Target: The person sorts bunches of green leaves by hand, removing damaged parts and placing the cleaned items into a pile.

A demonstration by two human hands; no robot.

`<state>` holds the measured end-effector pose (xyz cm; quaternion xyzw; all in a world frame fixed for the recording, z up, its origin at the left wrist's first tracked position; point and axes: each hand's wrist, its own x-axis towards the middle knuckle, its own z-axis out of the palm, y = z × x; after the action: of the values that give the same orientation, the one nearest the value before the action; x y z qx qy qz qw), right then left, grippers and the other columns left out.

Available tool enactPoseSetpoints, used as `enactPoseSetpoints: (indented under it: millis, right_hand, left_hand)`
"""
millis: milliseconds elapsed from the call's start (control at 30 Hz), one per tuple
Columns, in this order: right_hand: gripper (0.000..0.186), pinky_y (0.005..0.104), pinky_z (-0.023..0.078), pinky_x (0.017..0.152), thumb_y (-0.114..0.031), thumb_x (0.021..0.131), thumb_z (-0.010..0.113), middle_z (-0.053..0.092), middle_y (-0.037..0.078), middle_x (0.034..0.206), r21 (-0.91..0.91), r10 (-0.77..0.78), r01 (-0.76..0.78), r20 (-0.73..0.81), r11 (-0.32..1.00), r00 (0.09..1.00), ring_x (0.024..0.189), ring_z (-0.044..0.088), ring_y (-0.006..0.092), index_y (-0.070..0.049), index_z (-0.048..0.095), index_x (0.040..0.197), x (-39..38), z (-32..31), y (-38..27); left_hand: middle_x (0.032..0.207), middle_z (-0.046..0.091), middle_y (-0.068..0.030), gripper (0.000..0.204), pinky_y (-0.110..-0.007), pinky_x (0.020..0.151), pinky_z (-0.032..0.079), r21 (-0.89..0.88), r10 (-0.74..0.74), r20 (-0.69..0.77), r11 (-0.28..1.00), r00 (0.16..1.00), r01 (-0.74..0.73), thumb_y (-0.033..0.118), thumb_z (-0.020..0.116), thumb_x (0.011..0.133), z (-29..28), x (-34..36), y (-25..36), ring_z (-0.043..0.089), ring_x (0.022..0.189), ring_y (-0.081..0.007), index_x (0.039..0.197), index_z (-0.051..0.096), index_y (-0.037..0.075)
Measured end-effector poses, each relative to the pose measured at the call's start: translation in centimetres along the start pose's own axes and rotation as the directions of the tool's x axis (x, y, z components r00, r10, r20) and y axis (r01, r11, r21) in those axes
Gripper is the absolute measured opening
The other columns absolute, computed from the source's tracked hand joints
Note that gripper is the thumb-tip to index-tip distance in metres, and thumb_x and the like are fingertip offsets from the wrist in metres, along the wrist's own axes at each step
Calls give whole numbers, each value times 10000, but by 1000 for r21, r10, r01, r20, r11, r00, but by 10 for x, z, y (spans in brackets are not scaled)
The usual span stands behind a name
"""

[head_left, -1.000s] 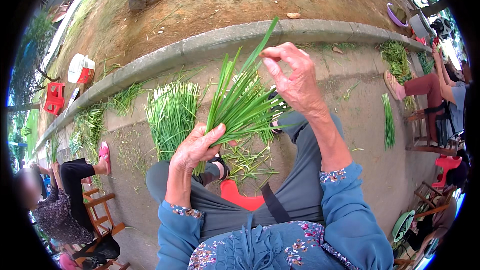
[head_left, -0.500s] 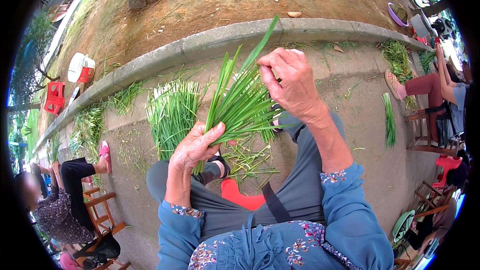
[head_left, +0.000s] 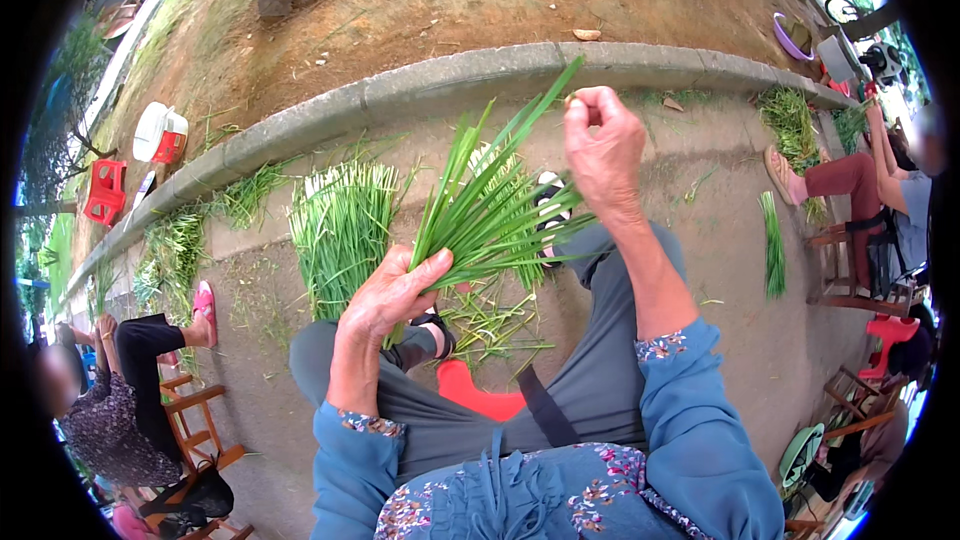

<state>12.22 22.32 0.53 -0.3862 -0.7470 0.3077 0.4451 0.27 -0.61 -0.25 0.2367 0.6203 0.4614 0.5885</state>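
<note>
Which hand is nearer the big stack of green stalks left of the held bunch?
Left. In the picture, the left hand, gripping the bunch, is at the lower right of the stack; the right hand is farther off, past the bunch.

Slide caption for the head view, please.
Left hand grips a bunch of long green leaves; right hand hovers beside its tips.

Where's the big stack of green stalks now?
In the head view, the stack lies left of centre, between the curb and the left knee, just left of the held bunch.
</note>
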Motion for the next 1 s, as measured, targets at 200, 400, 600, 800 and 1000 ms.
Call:
enactPoseSetpoints:
  millis: [200, 400, 600, 800, 1000]
  right_hand:
    - [156, 277, 462, 528, -158, 749, 715, 611, 50, 606, 63, -40, 26, 218, 998, 975, 542, 575, 121, -34, 622, 741, 3, -14, 1]
    - [133, 319, 490, 634, -67, 812, 617, 631, 103, 857, 221, -324, 259, 354, 940, 877, 697, 616, 217, -28, 654, 934, 2, -10, 5]
    - [108, 358, 488, 671, -70, 799, 630, 622, 119, 819, 151, -391, 361, 401, 920, 829, 745, 615, 293, -29, 651, 897, 4, -11, 12]
    - [35, 368, 487, 624, -50, 790, 610, 609, 118, 776, 142, -355, 326, 444, 935, 823, 695, 612, 291, -26, 613, 814, 0, -9, 12]
    - [27, 375, 493, 591, -60, 737, 602, 616, 116, 711, -32, -232, 269, 421, 962, 877, 660, 615, 307, -46, 582, 749, -7, -4, 8]
  left_hand:
    - [716, 626, -40, 379, -197, 339, 154, -53, -8, 46, 999, 999, 11, 375, 537, 912, -5, 1, -1, 259, 379, -13, 948, 629, 9]
    - [500, 401, 64, 410, -212, 360, 151, -65, -7, 18, 998, 1000, 9, 398, 522, 918, 0, 0, 1, 240, 371, -12, 887, 662, 14]
    - [448, 326, 99, 432, -221, 376, 152, -26, -29, 20, 999, 999, 29, 419, 518, 916, -1, 0, 3, 235, 373, -14, 867, 679, 22]
    - [448, 306, 101, 446, -223, 381, 145, -12, -19, 32, 1000, 999, 19, 436, 529, 905, -4, -1, 3, 224, 378, -17, 870, 680, 17]
    - [449, 290, 100, 417, -225, 388, 145, 7, -21, 19, 1000, 1000, 21, 408, 535, 907, -3, -2, 5, 221, 386, -18, 864, 682, 19]
